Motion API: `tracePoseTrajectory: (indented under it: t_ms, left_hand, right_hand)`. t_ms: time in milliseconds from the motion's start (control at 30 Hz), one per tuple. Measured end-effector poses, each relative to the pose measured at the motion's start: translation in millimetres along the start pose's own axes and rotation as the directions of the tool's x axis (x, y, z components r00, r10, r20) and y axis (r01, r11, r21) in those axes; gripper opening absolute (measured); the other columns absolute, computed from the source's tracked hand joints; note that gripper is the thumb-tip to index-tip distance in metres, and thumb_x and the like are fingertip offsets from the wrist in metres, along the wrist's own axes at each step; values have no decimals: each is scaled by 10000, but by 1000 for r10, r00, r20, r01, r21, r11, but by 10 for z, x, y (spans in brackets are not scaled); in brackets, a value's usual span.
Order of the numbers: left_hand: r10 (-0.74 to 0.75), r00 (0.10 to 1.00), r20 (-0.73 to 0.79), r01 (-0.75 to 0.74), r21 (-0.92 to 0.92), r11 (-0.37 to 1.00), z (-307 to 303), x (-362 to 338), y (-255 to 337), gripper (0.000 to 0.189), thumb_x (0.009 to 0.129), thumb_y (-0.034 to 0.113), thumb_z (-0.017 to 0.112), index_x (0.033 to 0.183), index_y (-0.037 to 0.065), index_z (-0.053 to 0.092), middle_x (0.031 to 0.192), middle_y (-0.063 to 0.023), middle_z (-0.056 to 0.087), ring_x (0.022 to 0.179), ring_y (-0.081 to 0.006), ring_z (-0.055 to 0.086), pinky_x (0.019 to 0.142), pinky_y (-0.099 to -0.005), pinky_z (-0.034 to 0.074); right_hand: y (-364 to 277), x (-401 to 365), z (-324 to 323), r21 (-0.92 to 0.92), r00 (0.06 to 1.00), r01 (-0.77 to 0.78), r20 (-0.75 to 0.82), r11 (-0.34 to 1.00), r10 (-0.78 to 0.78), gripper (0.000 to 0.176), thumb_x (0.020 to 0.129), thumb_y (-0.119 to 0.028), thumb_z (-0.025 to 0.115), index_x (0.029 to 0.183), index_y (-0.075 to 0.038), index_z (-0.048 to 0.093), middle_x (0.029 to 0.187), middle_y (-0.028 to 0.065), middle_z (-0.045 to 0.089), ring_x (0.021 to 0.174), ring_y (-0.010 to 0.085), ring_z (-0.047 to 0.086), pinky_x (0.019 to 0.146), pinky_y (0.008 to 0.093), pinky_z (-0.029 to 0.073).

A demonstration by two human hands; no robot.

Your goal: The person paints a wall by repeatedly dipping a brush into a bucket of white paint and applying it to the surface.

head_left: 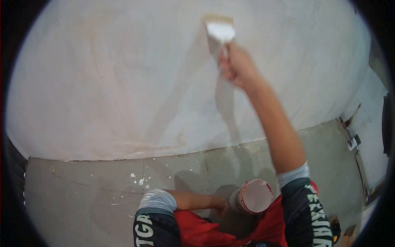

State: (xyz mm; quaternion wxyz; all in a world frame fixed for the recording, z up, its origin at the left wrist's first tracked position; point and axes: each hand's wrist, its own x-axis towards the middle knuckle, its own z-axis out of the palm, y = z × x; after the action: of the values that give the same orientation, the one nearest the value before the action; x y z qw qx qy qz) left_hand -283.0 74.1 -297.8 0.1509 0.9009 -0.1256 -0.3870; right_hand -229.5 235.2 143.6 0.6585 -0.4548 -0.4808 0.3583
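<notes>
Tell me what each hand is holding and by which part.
Right hand grips the paintbrush by its handle, bristles on the wall. Left hand holds the paint can by its side.

Your right arm [276, 123] stretches up and forward, almost straight, its sleeve pushed up to the elbow. Your right hand [236, 66] is clenched in a fist. Your left arm [191, 200] bends low across your body, forearm level; your left hand [221, 204] sits in shadow, grip unclear.
</notes>
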Motion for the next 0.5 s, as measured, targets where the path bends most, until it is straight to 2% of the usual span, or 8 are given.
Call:
tracePoseTrajectory:
  t_ms: [33,133,233,300,333,367,433,500]
  left_hand:
    - [15,1000,-14,-15,-18,1000,-63,-119,49,349,797,228,505,1022,23,677,1073,-181,646,991,-311,611,847,-449,471]
    - [-52,997,51,52,1,999,-390,-558,303,365,802,233,506,1046,17,669,1061,-183,649,984,-318,612,846,-463,470]
    - [-105,994,33,106,0,994,-180,-229,241,381,807,248,528,1068,4,659,1083,-187,641,990,-325,609,850,-462,472]
    - [-80,993,81,80,8,997,-137,-206,246,389,811,254,530,1077,0,655,1114,-192,629,1016,-331,599,862,-459,469]
    - [-47,991,122,47,4,999,-140,-233,261,397,815,261,532,1086,-4,651,1146,-197,616,1042,-336,590,874,-455,466]
    - [-54,990,131,53,12,999,-128,-246,257,397,815,261,532,1086,-4,651,1146,-197,616,1042,-336,590,874,-455,466]
    - [-137,967,214,150,-47,988,-108,-222,259,397,815,253,527,1088,-10,648,1190,-204,594,1066,-341,580,880,-454,466]
    - [-116,967,227,124,-22,992,298,348,-16,383,808,244,508,1071,6,653,1118,-197,620,1009,-326,599,862,-449,471]
  right_hand:
    - [337,-60,-52,12,996,-82,-26,997,82,248,955,-323,391,799,-140,452,602,-16,419,422,75,333,339,234,243]
    - [986,-391,-140,92,953,-302,16,949,302,262,945,-365,387,841,-130,437,602,-14,396,416,82,309,337,250,207]
    - [1142,-619,-260,47,928,-372,16,927,372,256,943,-339,378,838,-111,427,599,-15,386,410,79,280,342,250,190]
    - [1040,-673,-468,-160,795,-580,105,799,598,252,935,-314,376,839,-89,437,593,-23,372,411,73,269,343,249,185]
    - [987,-676,-585,-149,801,-574,105,805,590,252,935,-314,376,839,-89,437,593,-23,372,411,73,269,343,249,185]
    - [929,-676,-714,-282,762,-575,156,768,628,255,931,-309,378,853,-79,456,589,-24,371,415,69,268,345,246,182]
    - [800,-708,-958,-402,726,-552,199,730,659,260,928,-304,381,868,-68,475,585,-25,369,419,66,268,347,244,179]
    - [674,-837,-1176,-503,720,-436,303,746,625,281,920,-292,398,901,-27,489,572,-29,374,419,60,266,364,251,194]
